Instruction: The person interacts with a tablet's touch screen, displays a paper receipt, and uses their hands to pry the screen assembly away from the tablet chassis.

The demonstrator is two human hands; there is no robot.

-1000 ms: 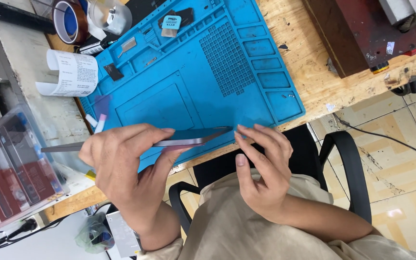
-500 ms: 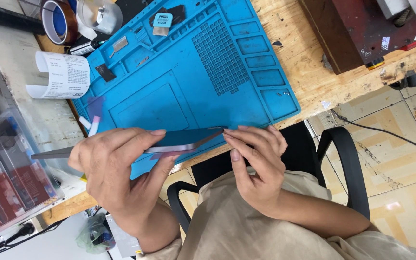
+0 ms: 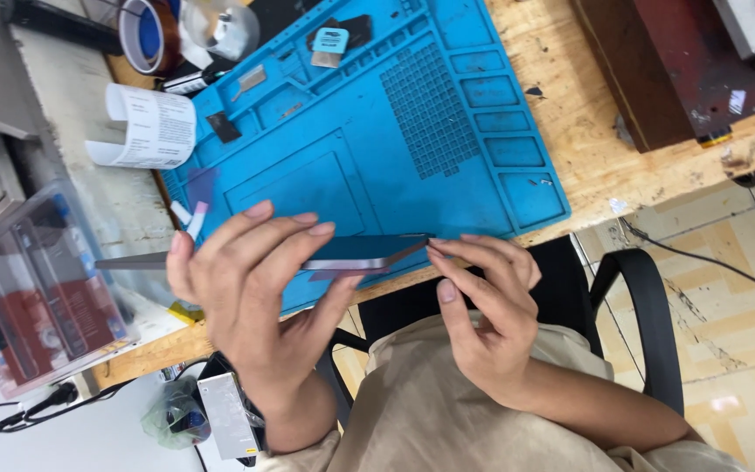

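Observation:
My left hand (image 3: 251, 280) grips a thin flat device, a phone or tablet (image 3: 356, 252) seen edge-on, with fingers laid across its top face. It is held level above the near edge of the blue silicone work mat (image 3: 342, 166). My right hand (image 3: 482, 297) touches the device's right corner with its fingertips, thumb underneath. A thin grey strip (image 3: 128, 260) sticks out to the left of my left hand.
A roll of brown tape (image 3: 146, 35), a curled white paper (image 3: 146, 129), a clear round object (image 3: 220, 31) and small parts lie at the mat's far end. A clear plastic box (image 3: 32, 288) stands left. A black chair (image 3: 631, 288) is below me.
Both hands and the device have shifted slightly to the left and lower in view. The grip looks the same.

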